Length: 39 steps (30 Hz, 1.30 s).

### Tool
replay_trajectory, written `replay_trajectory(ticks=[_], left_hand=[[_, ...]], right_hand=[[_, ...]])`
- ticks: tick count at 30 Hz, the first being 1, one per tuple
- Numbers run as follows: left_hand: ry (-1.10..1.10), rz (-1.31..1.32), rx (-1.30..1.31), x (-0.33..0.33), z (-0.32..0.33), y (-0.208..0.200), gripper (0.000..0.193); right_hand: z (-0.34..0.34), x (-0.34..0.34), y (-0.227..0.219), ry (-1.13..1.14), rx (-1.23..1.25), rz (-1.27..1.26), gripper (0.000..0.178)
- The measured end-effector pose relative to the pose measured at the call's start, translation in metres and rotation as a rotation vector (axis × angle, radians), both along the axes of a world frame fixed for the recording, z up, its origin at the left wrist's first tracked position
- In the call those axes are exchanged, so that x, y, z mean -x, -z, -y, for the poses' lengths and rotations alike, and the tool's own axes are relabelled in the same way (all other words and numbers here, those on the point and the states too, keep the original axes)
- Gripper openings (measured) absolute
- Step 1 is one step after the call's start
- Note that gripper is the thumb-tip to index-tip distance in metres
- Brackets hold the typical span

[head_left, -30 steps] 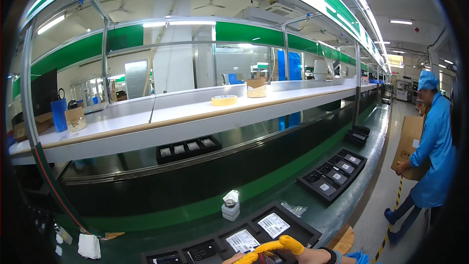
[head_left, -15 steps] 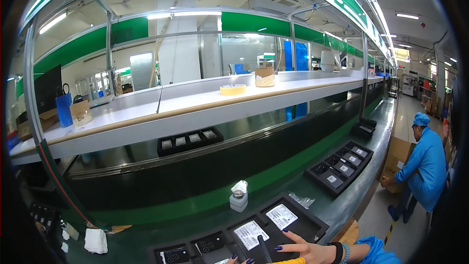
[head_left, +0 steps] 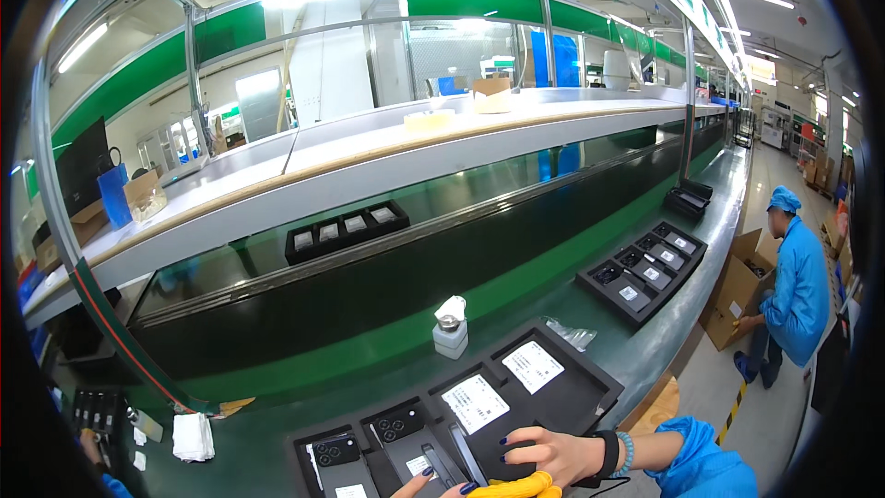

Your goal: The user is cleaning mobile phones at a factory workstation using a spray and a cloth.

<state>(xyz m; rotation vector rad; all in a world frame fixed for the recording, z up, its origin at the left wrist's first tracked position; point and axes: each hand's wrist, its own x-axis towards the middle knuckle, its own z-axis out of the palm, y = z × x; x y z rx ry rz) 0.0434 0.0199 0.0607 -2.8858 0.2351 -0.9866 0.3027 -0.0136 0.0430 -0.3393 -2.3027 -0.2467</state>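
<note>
My left hand [head_left: 415,486], partly cut off by the lower edge, has its fingers closed around a dark, slim smartphone [head_left: 439,467] tilted above the black tray. Another dark slab like a phone [head_left: 468,455] stands tilted just beside it. My right hand [head_left: 553,456] has bent fingers around a bunched yellow cloth or glove [head_left: 516,487], its fingertips close to that slab. In the black compartment tray [head_left: 590,397], grey phones [head_left: 336,461] with camera clusters lie at the left. White printed labels [head_left: 475,403] lie in the compartments farther right.
A white bottle [head_left: 450,339] with tissue on top stands behind the tray, near a clear plastic bag [head_left: 572,334]. A second black tray [head_left: 645,272] lies to the right. White wipes [head_left: 193,437] lie left. A co-worker [head_left: 797,267] holds a carton [head_left: 737,290]; another person's hand [head_left: 90,447] shows far left.
The view has tipped down, showing more of the tray and my hands. Another person's hand has come in at the far left. The co-worker's carton now shows its open top.
</note>
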Motion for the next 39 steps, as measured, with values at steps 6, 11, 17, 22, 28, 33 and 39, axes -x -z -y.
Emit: replay_trajectory(ticks=[6,11,17,22,28,33,39], left_hand=[[-0.09,0.091,-0.174,0.005,0.011,0.003,0.043],[-0.102,0.039,-0.23,0.007,0.018,0.0,0.051],[-0.102,0.083,-0.2,0.008,0.024,0.006,0.04],[-0.099,0.095,-0.293,0.009,0.025,0.006,0.04],[-0.123,0.062,-0.376,0.011,0.028,0.005,0.044],[-0.13,0.085,-0.371,0.009,0.027,0.003,0.05],[-0.189,0.187,0.107,0.002,0.018,0.01,0.039]], right_hand=[[-0.003,0.007,0.004,-0.066,-0.11,0.033,0.03],[0.0,0.011,0.005,-0.05,-0.199,0.061,0.029],[0.004,0.017,-0.002,-0.018,-0.31,0.093,0.031],[-0.001,0.015,0.006,-0.044,-0.425,0.133,0.033],[-0.006,0.012,0.008,-0.011,-0.662,0.195,0.033],[0.002,0.014,0.013,0.016,-0.49,0.151,0.032],[0.0,0.016,0.016,0.048,0.045,-0.068,0.039]])
